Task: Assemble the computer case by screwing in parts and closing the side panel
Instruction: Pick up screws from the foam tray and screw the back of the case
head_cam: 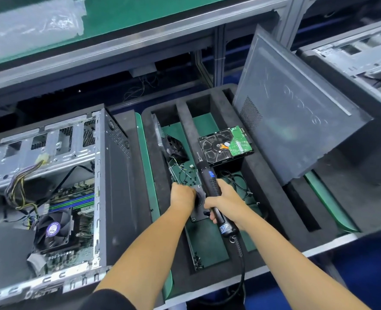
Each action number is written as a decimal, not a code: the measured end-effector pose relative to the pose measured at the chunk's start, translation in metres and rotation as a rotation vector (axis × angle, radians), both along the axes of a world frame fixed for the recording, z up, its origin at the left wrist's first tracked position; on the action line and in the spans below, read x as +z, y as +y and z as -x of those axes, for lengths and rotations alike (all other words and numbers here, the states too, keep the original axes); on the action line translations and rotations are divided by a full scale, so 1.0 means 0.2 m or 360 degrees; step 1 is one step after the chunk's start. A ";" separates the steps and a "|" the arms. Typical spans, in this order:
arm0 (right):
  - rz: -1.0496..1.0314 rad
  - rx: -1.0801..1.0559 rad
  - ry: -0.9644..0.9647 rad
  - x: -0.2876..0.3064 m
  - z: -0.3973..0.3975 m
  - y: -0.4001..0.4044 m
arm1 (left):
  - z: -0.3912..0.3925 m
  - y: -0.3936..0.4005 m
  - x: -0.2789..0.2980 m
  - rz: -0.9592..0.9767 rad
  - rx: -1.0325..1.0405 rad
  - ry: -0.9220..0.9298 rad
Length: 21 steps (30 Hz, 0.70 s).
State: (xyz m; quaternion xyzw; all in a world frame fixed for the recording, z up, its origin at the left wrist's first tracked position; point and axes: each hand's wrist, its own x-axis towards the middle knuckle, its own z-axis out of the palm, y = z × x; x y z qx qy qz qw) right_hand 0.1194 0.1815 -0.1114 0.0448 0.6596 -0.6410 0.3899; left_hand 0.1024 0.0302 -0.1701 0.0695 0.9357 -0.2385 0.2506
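Two hands (183,194), one screwdriver (209,186), one hard drive (225,144).

Even, cool overhead light; scene bright, shadows soft. Dull sheen on leaning side panel (297,113) and silver chassis metal (39,151) — no hard glare. Wide-angle bowing at frame edges. Top-left plastic bag (33,21) smeared, soft — centre sharper.

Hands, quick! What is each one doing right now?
Left hand: fingers curled down into the foam tray over a small black part; whether it grips anything cannot be told.
Right hand: grips the electric screwdriver.
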 end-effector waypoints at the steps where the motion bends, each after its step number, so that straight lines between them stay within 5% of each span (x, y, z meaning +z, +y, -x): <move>1: 0.0003 0.0001 -0.0002 0.00 0.00 0.00 | 0.00 0.00 0.00 0.0010 -0.0019 0.0002; 21: -0.0015 0.0014 0.0016 0.02 -0.03 0.08 | 0.00 0.03 0.00 -0.0029 0.0152 0.0104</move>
